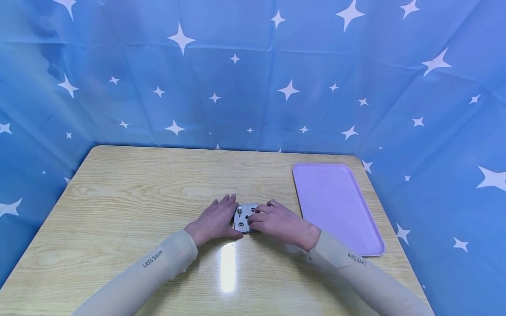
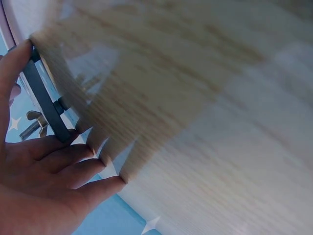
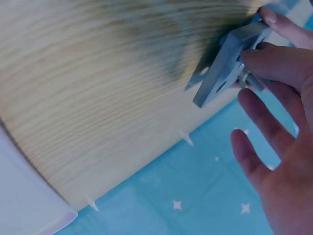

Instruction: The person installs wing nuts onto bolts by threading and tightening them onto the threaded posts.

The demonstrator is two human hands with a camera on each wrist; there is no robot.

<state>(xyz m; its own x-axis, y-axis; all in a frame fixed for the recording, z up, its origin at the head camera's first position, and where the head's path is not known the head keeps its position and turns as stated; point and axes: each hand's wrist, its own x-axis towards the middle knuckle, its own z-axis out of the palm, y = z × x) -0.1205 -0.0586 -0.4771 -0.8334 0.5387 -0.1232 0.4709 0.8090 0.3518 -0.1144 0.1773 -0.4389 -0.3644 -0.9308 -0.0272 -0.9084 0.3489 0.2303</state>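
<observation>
A grey metal plate [image 1: 243, 225] with several round holes lies on the wooden table between my hands. A screw with a wing nut [image 1: 239, 211] stands up from its far left part; the wing nut [image 2: 35, 117] and the screw's thread also show in the left wrist view. My left hand [image 1: 215, 220] grips the plate from the left, thumb at the near edge and index finger at the far edge. My right hand [image 1: 280, 224] reaches over the plate's right part, its thumb and fingertips at the middle holes. Whether they pinch something small I cannot tell.
A shallow purple tray [image 1: 336, 206] lies on the right side of the wooden table [image 1: 158, 175], beyond my right forearm. Behind and beside the table hangs a blue cloth [image 1: 253, 74] with white stars.
</observation>
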